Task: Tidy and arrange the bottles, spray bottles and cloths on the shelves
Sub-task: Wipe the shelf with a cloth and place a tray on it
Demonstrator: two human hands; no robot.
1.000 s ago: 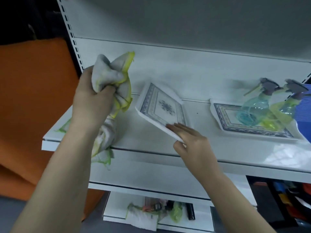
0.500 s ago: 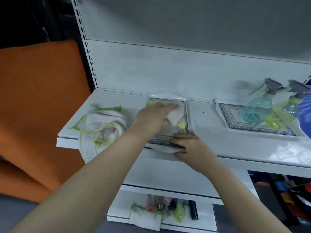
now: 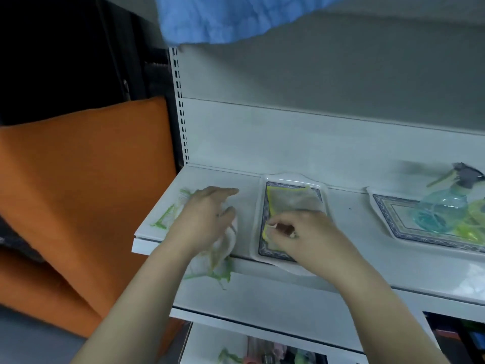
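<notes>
A white cloth with a yellow edge (image 3: pixel 294 200) lies flat in a white tray with a blue patterned border (image 3: pixel 262 206) on the shelf (image 3: pixel 354 232). My right hand (image 3: pixel 301 232) pinches that cloth's near corner. Left of the tray, a pile of white cloths with green edges (image 3: pixel 220 269) hangs over the shelf's front lip. My left hand (image 3: pixel 207 219) lies palm down on the pile, fingers curling into the fabric. At the right, a blue spray bottle (image 3: pixel 441 208) and a yellow-green spray bottle (image 3: pixel 472 222) stand in a second patterned tray (image 3: pixel 380 206).
A blue cloth (image 3: pixel 223 17) hangs down from above at the top of the view. An orange panel (image 3: pixel 78 193) stands left of the shelf unit. The lower shelf (image 3: pixel 204 337) holds cloths and small items (image 3: pixel 262 357).
My left hand left the yellow-edged cloth in the tray and went back left onto the green-edged pile. My right hand moved from the tray's rim to the cloth's near corner.
</notes>
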